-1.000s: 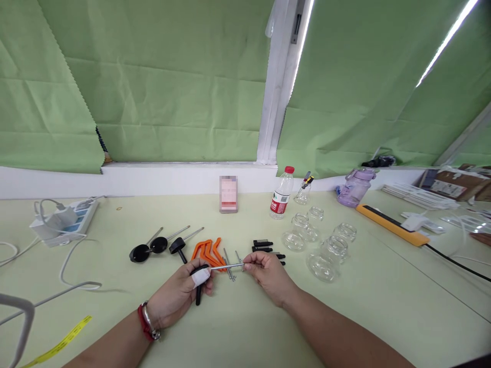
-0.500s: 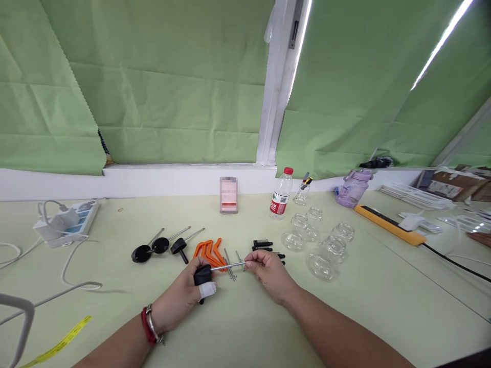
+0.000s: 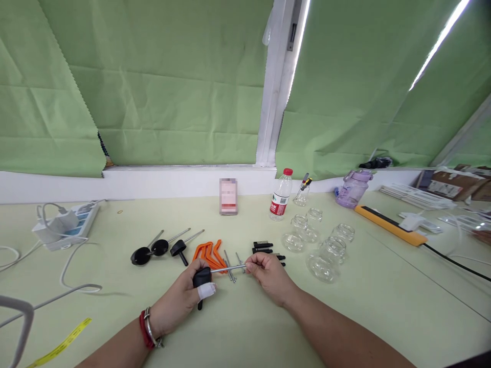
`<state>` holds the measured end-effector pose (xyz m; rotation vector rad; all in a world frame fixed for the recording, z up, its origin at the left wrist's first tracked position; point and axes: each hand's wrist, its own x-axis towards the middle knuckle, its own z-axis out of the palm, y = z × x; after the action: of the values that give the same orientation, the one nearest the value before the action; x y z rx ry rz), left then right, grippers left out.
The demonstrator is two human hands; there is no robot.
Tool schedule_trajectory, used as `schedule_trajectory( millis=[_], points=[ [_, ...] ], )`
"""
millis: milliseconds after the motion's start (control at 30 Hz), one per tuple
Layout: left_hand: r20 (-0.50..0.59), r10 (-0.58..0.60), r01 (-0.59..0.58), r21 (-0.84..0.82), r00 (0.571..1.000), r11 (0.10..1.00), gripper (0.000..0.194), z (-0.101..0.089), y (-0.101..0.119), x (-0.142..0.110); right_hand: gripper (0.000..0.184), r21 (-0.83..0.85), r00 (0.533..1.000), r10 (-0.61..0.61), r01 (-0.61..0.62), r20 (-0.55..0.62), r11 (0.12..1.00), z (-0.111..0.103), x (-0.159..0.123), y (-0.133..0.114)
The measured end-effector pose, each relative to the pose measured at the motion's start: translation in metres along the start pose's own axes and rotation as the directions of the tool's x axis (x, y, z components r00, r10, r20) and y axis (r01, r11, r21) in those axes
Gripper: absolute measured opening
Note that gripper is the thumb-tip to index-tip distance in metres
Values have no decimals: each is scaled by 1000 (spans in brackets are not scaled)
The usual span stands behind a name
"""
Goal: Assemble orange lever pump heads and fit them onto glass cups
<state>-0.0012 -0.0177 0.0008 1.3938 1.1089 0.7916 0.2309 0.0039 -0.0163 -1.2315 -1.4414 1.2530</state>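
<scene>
In front of me, my left hand [image 3: 184, 290] is closed around a black round cap [image 3: 202, 277] with a long metal rod [image 3: 227, 269] running out to the right. White tape wraps the left thumb. At the rod's far tip, my right hand [image 3: 270, 276] pinches with thumb and fingertips; whether a small part sits between them is hidden. Just beyond the rod lie orange bent handles [image 3: 209, 253] and several thin metal screws [image 3: 230, 271]. Black pieces with springs [image 3: 262, 248] lie behind the right fingers. More black caps with rods [image 3: 160, 247] rest to the left.
Several clear glass jars [image 3: 322, 266] stand at the right, near a red-capped water bottle [image 3: 281, 197] and a jar holding screwdrivers [image 3: 303, 193]. A phone [image 3: 228, 197] leans on the wall. Power strips [image 3: 391, 225] and white cables [image 3: 76, 266] lie at both sides.
Both hands keep nearly the same pose on the cap and rod. The view has shifted very slightly; nothing else has visibly moved.
</scene>
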Motion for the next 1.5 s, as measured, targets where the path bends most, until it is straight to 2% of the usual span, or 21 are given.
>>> schedule_trajectory(
  millis=[367, 667, 800, 1000, 1267, 1400, 1500],
  points=[
    [31, -2, -1, 99, 1000, 995, 32, -3, -2, 3, 28, -76, 998, -45, 48, 38, 996, -1, 2, 7],
    [67, 25, -30, 76, 997, 997, 30, -3, -3, 2, 35, -62, 999, -18, 21, 51, 998, 2, 3, 10],
    [38, 24, -27, 59, 999, 998, 32, -3, -3, 3, 37, -62, 998, -5, 9, 59, 998, 2, 3, 11],
    [37, 11, -12, 47, 999, 999, 33, -5, -7, 4, 32, -64, 997, -67, 70, 48, 995, 2, 3, 13],
    [60, 31, -34, 40, 998, 999, 29, -5, -6, 3, 42, -178, 994, -96, 103, 47, 979, 2, 3, 13],
    [67, 25, -26, 16, 997, 1000, 29, -4, -6, 2, 48, -130, 996, -69, 76, 58, 989, 3, 4, 15],
    [39, -1, 1, 0, 999, 1000, 28, -4, -6, 3, 46, -31, 996, -52, 55, 74, 998, 3, 3, 13]
  ],
)
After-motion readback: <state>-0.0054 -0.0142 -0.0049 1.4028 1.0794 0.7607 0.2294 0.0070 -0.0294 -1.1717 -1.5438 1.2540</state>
